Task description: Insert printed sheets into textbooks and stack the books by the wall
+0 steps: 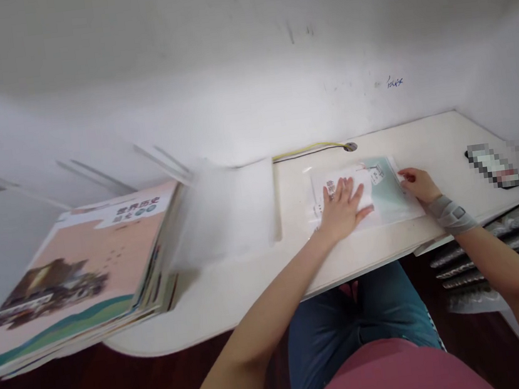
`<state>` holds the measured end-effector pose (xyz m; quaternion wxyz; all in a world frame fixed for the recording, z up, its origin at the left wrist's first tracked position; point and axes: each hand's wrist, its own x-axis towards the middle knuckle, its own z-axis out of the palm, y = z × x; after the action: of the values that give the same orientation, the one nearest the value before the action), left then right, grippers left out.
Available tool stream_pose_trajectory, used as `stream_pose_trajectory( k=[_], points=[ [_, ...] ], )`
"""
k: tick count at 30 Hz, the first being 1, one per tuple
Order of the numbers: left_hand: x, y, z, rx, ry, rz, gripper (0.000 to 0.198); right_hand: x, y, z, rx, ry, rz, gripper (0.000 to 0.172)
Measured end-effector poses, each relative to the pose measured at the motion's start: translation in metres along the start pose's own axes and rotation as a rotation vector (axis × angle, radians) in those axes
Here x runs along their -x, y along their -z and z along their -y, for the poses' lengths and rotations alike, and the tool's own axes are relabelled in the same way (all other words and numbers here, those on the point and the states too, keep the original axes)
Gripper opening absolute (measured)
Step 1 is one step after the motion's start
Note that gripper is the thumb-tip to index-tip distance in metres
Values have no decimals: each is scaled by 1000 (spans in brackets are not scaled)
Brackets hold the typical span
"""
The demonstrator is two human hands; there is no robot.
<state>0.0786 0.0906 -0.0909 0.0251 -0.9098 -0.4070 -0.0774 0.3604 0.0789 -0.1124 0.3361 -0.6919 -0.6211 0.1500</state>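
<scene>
Under a scribbled wall (pixel 253 107), the white bench (pixel 225 296) holds a book (pixel 383 182), left hand (pixel 343 211) spread over it, right hand (pixel 420 185) pinching its clear cover (pixel 411 208).

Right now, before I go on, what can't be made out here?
All in the head view:
- Printing on the white-and-green paper booklet: partly covered by the left hand.
- Right hand: too small to tell whether its fingertips pinch the clear plastic sleeve.
- Black-edged rectangular phone: screen masked by pixel blocks.
- Covers beneath the pink illustrated book: hidden by it.
</scene>
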Motion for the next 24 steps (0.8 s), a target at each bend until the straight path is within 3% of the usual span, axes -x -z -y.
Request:
stream_pose_trajectory(
  k=[3,5,7,9,12,16,19,21,24],
  points=[
    [5,-9,-4,74,57,124,70,4,-4,17,235,103,-128,54],
    [4,-10,-3,106,86,177,75,16,-12,35,357,324,-114,55],
    [1,-10,-1,120,69,192,79,30,-24,52,448,580,55,57],
    [-3,-9,2,134,57,219,80,39,-36,60,508,711,245,63],
    [1,-9,5,156,52,271,80,46,-43,56,558,702,391,66],
    [32,-7,6,146,40,264,79,65,-33,40,605,626,363,63],
    [54,-3,5,117,24,253,78,77,-26,43,611,670,355,56],
    [55,0,7,92,61,199,77,71,-26,53,598,674,349,54],
    [33,0,15,52,151,46,73,42,-38,69,598,640,266,58]
  ],
)
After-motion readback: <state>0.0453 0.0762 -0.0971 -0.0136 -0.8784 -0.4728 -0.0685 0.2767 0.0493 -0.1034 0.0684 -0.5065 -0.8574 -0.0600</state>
